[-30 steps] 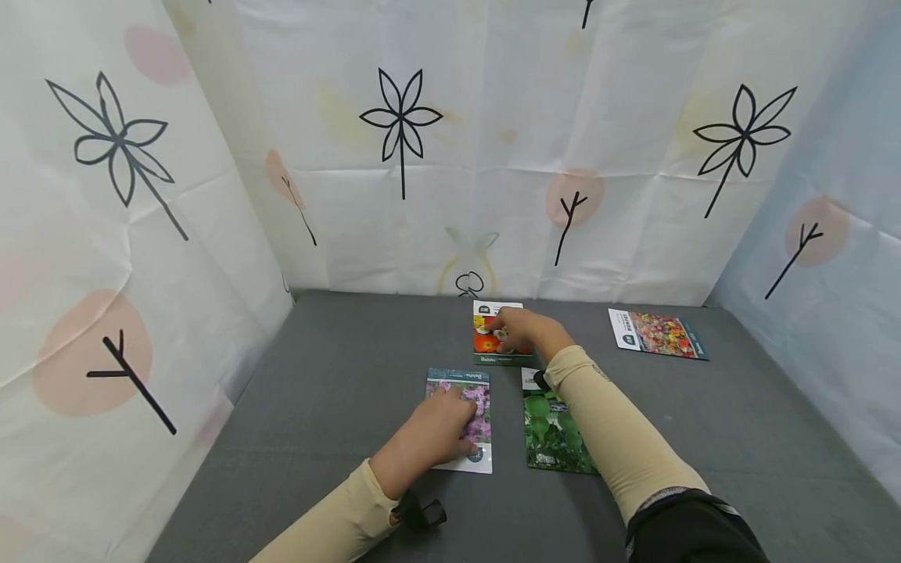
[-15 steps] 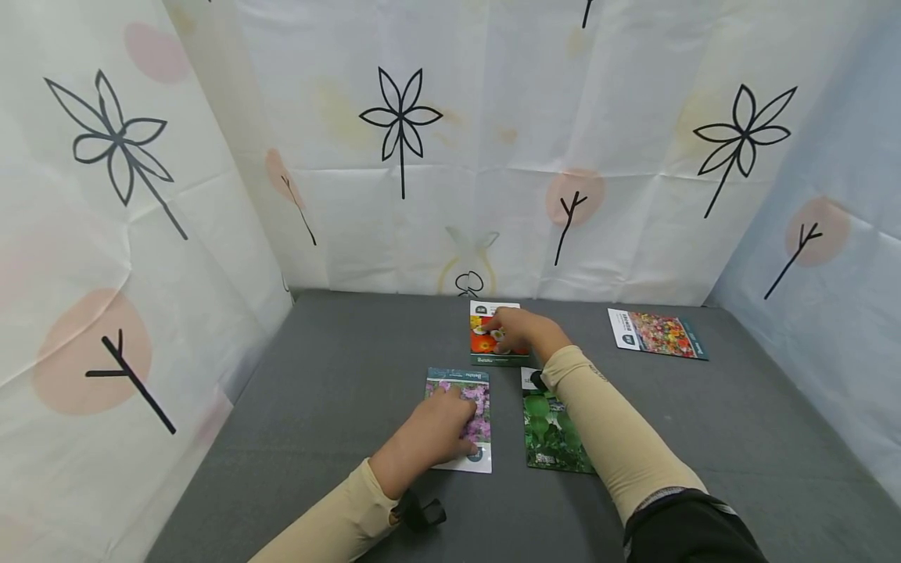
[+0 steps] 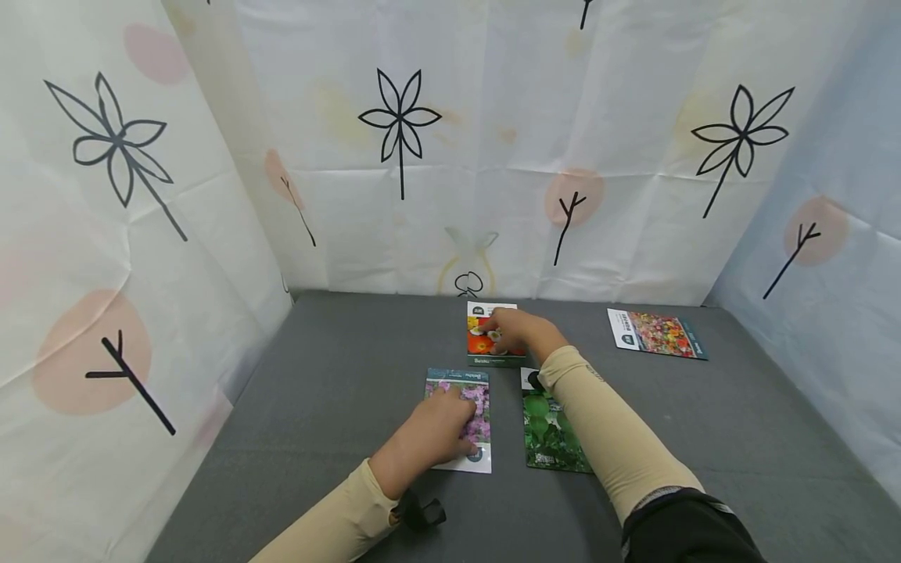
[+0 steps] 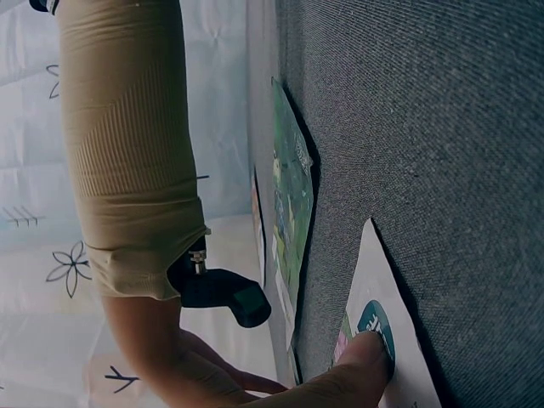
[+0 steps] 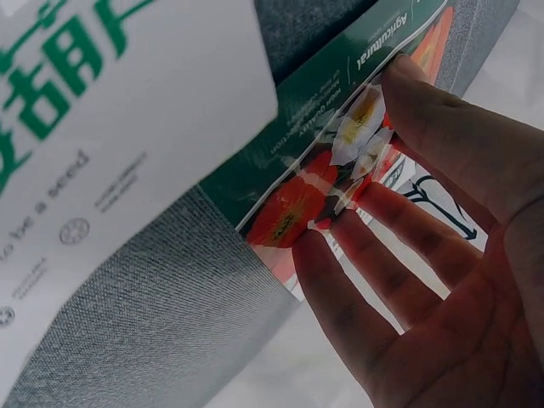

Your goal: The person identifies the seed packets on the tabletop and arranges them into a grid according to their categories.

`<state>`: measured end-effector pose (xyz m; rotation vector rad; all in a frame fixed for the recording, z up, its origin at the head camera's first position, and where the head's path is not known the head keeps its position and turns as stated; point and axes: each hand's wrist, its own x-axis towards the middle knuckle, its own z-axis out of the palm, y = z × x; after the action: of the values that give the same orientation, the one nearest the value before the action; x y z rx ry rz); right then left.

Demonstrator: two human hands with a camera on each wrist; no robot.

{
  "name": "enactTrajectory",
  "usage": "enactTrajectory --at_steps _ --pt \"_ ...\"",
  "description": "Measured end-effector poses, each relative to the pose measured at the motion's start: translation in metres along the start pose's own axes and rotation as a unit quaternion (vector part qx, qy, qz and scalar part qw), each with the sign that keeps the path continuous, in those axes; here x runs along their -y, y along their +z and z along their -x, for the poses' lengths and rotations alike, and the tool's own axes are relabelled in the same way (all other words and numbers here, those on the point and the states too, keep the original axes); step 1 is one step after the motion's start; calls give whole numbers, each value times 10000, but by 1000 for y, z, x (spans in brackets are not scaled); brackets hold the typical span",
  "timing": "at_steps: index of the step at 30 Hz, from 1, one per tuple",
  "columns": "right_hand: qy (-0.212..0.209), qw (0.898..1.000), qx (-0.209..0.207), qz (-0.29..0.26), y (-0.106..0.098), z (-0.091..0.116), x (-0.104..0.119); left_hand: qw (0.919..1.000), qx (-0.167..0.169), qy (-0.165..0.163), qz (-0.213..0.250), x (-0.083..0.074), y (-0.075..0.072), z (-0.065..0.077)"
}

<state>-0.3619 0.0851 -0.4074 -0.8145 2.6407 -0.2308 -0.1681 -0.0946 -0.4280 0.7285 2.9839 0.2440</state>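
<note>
Packet (image 3: 482, 410), pink-flowered, runs lengthwise away, teal end (image 3: 457, 375) farthest.

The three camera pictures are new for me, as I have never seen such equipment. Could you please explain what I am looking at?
There is no robot here: a person works with two bare hands. The wide picture comes from a camera on the head, looking forward and down. The other two come from cameras worn on the wrists.

On the grey surface lie four flat packets. The left hand rests on the purple-flower packet. The right hand touches the orange-flower packet with its fingertips. The green-leaf packet lies partly under the right forearm in the head view, and the mixed-flower packet lies apart, at the far right. Neither hand seems to lift anything.
</note>
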Motion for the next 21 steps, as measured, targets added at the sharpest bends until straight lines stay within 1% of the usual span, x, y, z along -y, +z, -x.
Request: enactTrajectory --at_steps 7,16,21 --pt "-78 9999 25 141 1 -2 1 10000 -52 28 5 1 2 0" --pt "-196 9996 35 222 -2 -6 7 9999 -114 53 7 1 1 -1" --pt "-153 9996 30 232 0 -7 7 10000 -80 42 20 2 2 -1"
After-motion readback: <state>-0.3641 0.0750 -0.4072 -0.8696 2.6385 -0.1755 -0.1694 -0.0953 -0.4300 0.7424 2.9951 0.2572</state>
